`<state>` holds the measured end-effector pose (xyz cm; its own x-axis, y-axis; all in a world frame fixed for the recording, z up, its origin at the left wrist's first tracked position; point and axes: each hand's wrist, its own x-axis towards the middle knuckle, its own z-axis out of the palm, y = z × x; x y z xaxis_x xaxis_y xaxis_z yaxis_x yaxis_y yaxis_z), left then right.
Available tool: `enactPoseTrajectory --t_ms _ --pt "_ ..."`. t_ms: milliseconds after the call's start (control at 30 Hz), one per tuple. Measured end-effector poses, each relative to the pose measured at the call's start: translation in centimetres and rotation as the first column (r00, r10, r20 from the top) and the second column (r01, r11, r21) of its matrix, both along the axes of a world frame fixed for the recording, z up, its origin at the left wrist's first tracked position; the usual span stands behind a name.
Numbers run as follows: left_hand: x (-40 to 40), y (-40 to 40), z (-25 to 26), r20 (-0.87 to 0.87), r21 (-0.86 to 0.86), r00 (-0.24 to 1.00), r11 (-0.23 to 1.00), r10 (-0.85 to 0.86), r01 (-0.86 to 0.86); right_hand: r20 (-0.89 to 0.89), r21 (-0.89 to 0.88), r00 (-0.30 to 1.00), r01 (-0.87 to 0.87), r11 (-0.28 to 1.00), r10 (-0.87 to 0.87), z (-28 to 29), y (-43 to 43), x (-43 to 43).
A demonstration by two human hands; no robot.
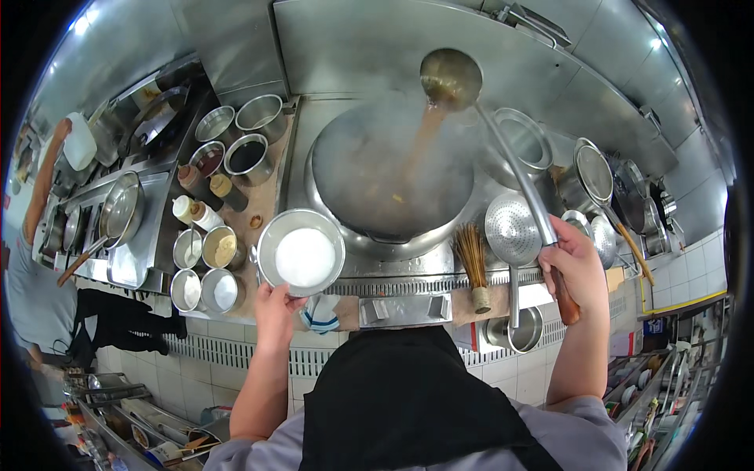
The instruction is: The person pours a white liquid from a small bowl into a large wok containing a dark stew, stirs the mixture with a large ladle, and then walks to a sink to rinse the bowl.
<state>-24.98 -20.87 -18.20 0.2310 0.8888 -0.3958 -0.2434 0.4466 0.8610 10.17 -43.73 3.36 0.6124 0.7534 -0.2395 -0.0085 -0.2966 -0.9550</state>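
Note:
My right hand (pixel 568 259) grips the wooden handle of a long metal ladle (pixel 451 76). Its bowl is tipped above a large wok (pixel 377 226), and brown liquid (pixel 427 135) streams from it into the wok. Steam hides most of what the wok holds. My left hand (pixel 275 309) holds a metal bowl (pixel 266 259) by its near rim, left of the wok's front edge. White contents (pixel 305 257), whether liquid or powder I cannot tell, fill part of that bowl.
Seasoning pots (pixel 219 247), squeeze bottles (pixel 232 194) and a pot of dark sauce (pixel 247 158) stand on the left. A bamboo brush (pixel 471 259) and perforated skimmer (pixel 512 226) lie right of the wok. Another person (pixel 44 282) works at the far left, holding a white jug (pixel 79 143).

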Motion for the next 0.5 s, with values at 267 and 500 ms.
enactPoseTrajectory --t_ms 267,500 --pt "0.1 0.4 -0.2 -0.021 0.023 0.999 0.999 -0.038 0.039 0.187 0.214 0.978 0.054 0.975 -0.095 1.5 -0.6 -0.6" --pt "0.1 0.4 -0.4 -0.012 0.000 1.000 1.000 -0.014 0.014 0.245 -0.043 0.967 -0.067 0.997 0.076 -5.8 2.1 1.3"
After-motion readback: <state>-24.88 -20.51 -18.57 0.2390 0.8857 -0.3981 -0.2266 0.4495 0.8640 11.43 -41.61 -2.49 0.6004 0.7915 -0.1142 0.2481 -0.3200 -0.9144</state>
